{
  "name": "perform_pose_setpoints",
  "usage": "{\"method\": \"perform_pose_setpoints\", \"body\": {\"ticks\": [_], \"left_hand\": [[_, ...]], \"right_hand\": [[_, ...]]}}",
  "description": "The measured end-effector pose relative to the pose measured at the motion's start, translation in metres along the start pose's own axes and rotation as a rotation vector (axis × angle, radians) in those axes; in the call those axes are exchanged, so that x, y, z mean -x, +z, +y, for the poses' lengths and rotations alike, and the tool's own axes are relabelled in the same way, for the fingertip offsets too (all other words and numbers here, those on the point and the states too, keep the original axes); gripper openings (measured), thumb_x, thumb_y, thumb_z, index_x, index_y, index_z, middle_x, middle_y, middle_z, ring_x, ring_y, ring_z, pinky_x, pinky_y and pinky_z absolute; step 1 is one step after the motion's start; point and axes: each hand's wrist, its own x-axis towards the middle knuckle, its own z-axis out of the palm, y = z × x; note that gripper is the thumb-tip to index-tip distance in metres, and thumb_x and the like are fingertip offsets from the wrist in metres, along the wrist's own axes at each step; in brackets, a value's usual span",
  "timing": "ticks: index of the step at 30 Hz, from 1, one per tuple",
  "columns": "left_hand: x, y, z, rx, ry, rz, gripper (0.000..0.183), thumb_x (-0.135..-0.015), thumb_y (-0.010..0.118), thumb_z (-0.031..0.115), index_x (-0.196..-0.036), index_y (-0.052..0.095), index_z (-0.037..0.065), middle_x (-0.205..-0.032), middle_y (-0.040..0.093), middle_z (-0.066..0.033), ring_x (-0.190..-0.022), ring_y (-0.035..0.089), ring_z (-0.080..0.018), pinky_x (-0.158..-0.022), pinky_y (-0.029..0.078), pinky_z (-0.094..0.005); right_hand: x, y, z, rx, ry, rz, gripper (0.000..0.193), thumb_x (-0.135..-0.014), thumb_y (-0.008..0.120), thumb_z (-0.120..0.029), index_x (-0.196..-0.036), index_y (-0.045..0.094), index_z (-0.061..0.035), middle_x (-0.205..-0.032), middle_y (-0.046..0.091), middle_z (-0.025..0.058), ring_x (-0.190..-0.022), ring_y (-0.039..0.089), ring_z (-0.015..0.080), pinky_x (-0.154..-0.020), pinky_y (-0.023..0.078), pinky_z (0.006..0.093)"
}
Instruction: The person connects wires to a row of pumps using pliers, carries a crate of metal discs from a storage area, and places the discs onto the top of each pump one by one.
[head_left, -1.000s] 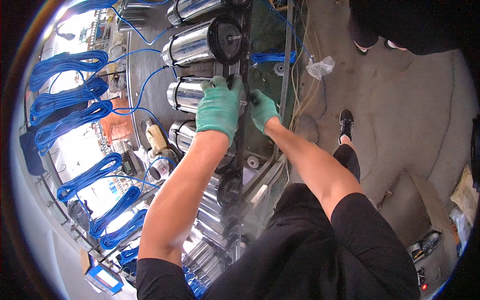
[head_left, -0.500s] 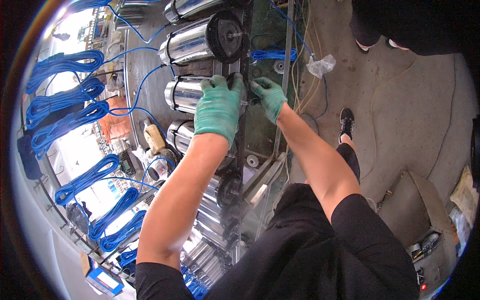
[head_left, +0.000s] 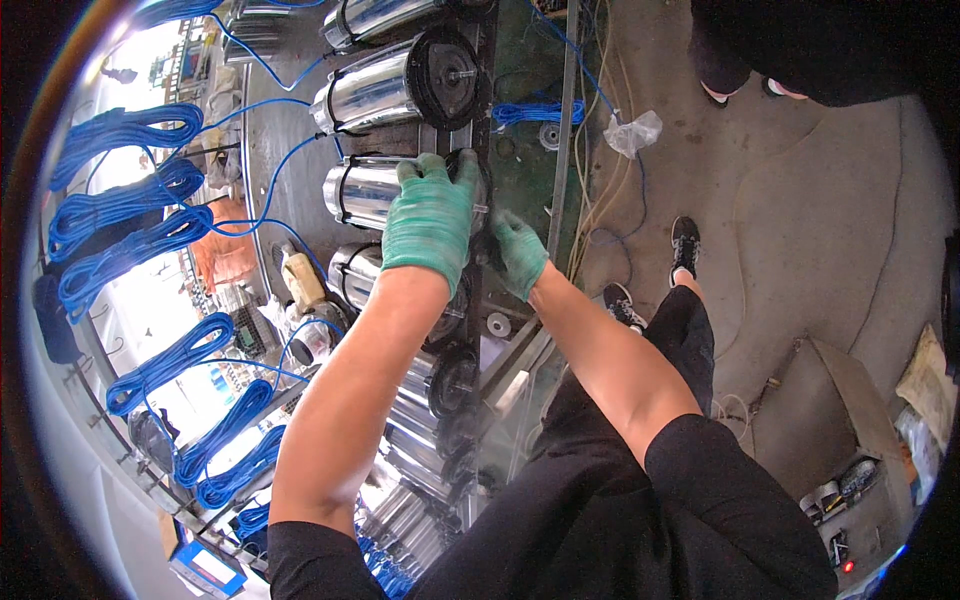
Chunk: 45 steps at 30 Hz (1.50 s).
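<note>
My left hand [head_left: 430, 215], in a green work glove, is wrapped over the end of a shiny steel motor-like cylinder [head_left: 360, 190] that lies on its side. Part of the cylinder's black end cap shows past my fingers. My right hand [head_left: 520, 258], gloved alike, is beside that end cap, close to its short shaft. Its fingertips are blurred, and I cannot tell whether they hold anything. Just beyond lies a matching steel cylinder [head_left: 370, 88] with its round black end cap [head_left: 443, 78] facing right. Another cylinder [head_left: 355, 270] lies partly under my left wrist.
More steel cylinders [head_left: 410, 430] run along the bench toward me. Coiled blue cables [head_left: 130, 205] hang on the left, their leads crossing to the cylinders. A blue cable coil [head_left: 540, 112] lies right of the bench. Another person's dark clothing [head_left: 810, 50] shows at the upper right.
My right hand has moved left and down, from beside the shaft to the lower edge of the end cap. My left hand stays on the cylinder. The whole view has shifted slightly.
</note>
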Motion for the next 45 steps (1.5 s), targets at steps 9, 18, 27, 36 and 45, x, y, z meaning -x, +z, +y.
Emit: {"method": "perform_pose_setpoints", "body": {"ticks": [9,18,27,36,45], "left_hand": [[0.008,-0.007,-0.023,0.107,0.085,-0.017,0.109,-0.058,0.090,0.011,-0.153,0.037,0.015,-0.139,0.046,-0.0257,-0.129,0.048,-0.0453,-0.098,0.055,-0.0470],[0.045,0.012,-0.066,0.747,0.196,0.265,0.078,-0.079,0.075,0.003,-0.149,0.043,0.012,-0.139,0.052,-0.0217,-0.125,0.054,-0.0399,-0.108,0.046,-0.0428],[0.200,0.055,-0.038,1.497,-0.168,0.645,0.029,-0.097,0.066,0.009,-0.125,0.067,0.001,-0.110,0.074,-0.0133,-0.097,0.068,-0.0141,-0.088,0.053,-0.0297],[0.316,0.115,0.020,2.058,-0.108,0.162,0.039,-0.097,0.067,0.014,-0.133,0.060,0.001,-0.118,0.069,-0.0072,-0.109,0.062,-0.0151,-0.097,0.049,-0.0291],[0.330,0.155,0.085,1.988,0.129,-0.089,0.039,-0.097,0.061,0.004,-0.136,0.057,-0.001,-0.123,0.066,-0.0090,-0.113,0.060,-0.0147,-0.098,0.049,-0.0294]], "right_hand": [[0.042,0.010,-0.012,0.237,0.144,-0.078,0.040,-0.100,0.067,-0.029,-0.129,0.061,-0.0039,-0.113,0.069,0.0036,-0.098,0.064,0.0150,-0.081,0.055,0.0323],[0.131,-0.057,-0.126,0.980,0.151,0.173,0.049,-0.099,0.065,-0.032,-0.138,0.059,-0.0019,-0.107,0.073,0.0093,-0.086,0.068,0.0179,-0.075,0.057,0.0342],[0.449,-0.153,-0.190,0.906,0.176,0.894,0.091,-0.091,0.045,-0.078,-0.163,0.019,-0.0292,-0.130,0.062,0.0160,-0.089,0.067,0.0289,-0.081,0.052,0.0477],[0.672,-0.378,-0.011,0.977,0.456,1.016,0.071,-0.095,0.045,-0.070,-0.133,0.061,-0.0122,-0.112,0.071,0.0139,-0.088,0.065,0.0327,-0.081,0.051,0.0467],[0.685,-0.336,0.028,0.842,-0.195,1.062,0.032,-0.101,0.061,-0.021,-0.128,0.064,-0.0032,-0.099,0.070,0.0091,-0.074,0.065,0.0194,-0.061,0.054,0.0385]]}}
